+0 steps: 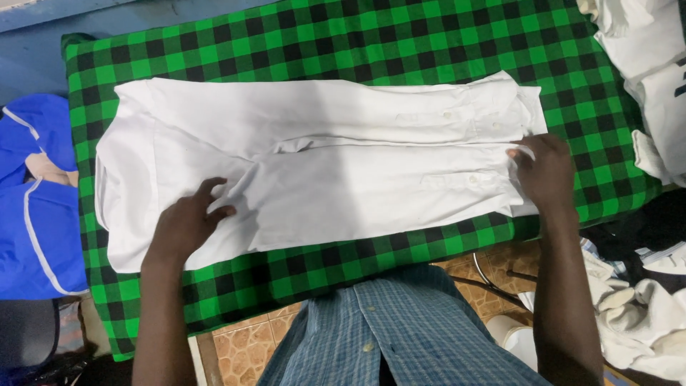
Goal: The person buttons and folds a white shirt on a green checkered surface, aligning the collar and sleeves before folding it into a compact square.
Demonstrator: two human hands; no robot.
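Two bare hands are seen from the head camera, both laid on a white shirt (321, 171) that is spread lengthwise across a bench covered by a green and black checked cloth (400, 43). The shirt is folded with its sleeves brought over the body, the cuffs and small buttons lying toward the right end, the collar end toward the left.

The left hand (184, 227) is pressed flat on the lower left part of the shirt, its fingers (214, 196) spread loosely and bent, with nothing gripped; a few creases are gathered in the fabric just beside the fingertips. The right hand (544, 171) is placed at the right end of the shirt, over the lower sleeve cuff, and the cuff's edge is pinched lightly between thumb and fingers (518, 154).

A blue checked shirt (386, 336) is worn by the person, seen at the bottom of the view against the near edge of the bench. A blue garment with white piping (36, 236) is lying to the left of the bench, well apart from the hands. White clothes are piled at the upper right (657, 64), partly on the checked cloth, and more crumpled white clothes (643, 314) are heaped at the lower right, beside the right forearm. A tiled floor (250, 343) is visible below the bench.
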